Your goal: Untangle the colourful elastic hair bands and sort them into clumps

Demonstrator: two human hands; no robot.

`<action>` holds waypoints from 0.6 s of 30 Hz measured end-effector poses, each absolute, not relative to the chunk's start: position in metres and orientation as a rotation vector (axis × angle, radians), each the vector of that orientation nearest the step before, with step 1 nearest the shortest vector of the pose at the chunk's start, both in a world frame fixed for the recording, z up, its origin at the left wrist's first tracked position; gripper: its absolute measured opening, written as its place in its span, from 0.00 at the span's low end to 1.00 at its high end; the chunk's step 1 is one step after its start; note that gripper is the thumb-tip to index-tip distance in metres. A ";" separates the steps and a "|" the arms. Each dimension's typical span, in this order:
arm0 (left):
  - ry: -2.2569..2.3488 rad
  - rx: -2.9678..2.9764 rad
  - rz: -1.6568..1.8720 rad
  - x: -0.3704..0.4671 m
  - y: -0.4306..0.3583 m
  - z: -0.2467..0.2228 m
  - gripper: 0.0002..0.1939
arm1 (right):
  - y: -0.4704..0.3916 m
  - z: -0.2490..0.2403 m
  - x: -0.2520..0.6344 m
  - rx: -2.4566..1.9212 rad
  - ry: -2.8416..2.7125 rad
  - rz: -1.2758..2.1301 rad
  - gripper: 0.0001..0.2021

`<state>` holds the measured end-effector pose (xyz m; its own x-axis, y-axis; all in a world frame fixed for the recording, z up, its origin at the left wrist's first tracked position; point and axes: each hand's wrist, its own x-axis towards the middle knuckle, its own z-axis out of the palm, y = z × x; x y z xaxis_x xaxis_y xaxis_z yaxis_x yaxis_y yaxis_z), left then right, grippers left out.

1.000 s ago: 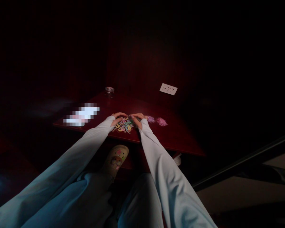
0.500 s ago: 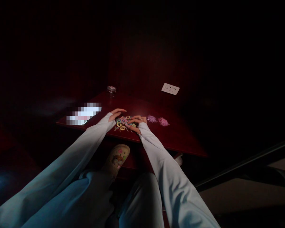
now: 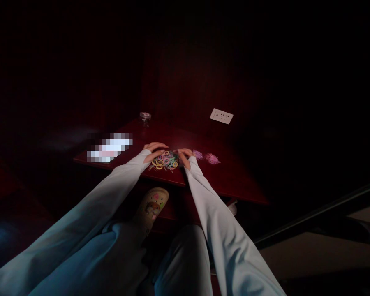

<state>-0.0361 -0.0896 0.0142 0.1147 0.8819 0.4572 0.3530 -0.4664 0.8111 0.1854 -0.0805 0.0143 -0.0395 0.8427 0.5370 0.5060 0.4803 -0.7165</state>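
A pile of small coloured hair ties [image 3: 159, 163], yellow, pink, purple and green, lies near the front edge of the dark red table [image 3: 172, 176]. Some thin pieces stick out at its front. At the left and back of this pile, my left hand [image 3: 154, 151] curves with its fingers stretched and apart, holding nothing that I can make out. My right hand [image 3: 185, 156] is at the pile's right side, thumb and fingers apart, fingertips touching its edge. Just right of it are a purple bunch [image 3: 197, 155] and a pink bunch [image 3: 212, 158] of thin bands.
A clear jar with a lid [image 3: 145, 118] stands at the back left of the table. A bright, pixelated flat object [image 3: 109, 149] lies at the left edge. On the wall behind is a white socket plate [image 3: 221, 116]. A decorated clog [image 3: 154, 203] shows below the table edge.
My right hand has drawn back rightward from over the pile to its right side, uncovering more hair ties. My left hand has shifted slightly right, nearer the pile.
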 end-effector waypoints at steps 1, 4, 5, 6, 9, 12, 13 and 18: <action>1.228 1.989 1.301 -0.036 -0.095 0.015 0.17 | -0.078 0.015 0.189 -1.183 -1.645 0.401 0.14; 1.231 2.225 1.138 -0.035 -0.110 0.019 0.12 | -0.076 0.017 0.196 -1.260 -1.464 0.379 0.19; 1.211 2.283 1.096 -0.033 -0.113 0.020 0.11 | -0.077 0.018 0.197 -1.283 -1.406 0.396 0.21; 1.190 2.332 1.065 -0.031 -0.114 0.019 0.10 | -0.079 0.019 0.197 -1.298 -1.366 0.434 0.23; 1.212 2.405 1.010 -0.023 -0.113 0.016 0.08 | -0.086 0.023 0.191 -1.303 -1.325 0.597 0.28; 1.355 2.380 0.992 -0.017 -0.110 0.011 0.11 | -0.092 0.027 0.185 -1.307 -1.322 0.694 0.31; 1.380 2.372 0.994 -0.017 -0.109 0.010 0.13 | -0.093 0.028 0.184 -1.314 -1.318 0.707 0.32; 1.401 2.296 1.071 -0.026 -0.105 0.007 0.14 | -0.093 0.030 0.184 -1.358 -1.301 0.744 0.32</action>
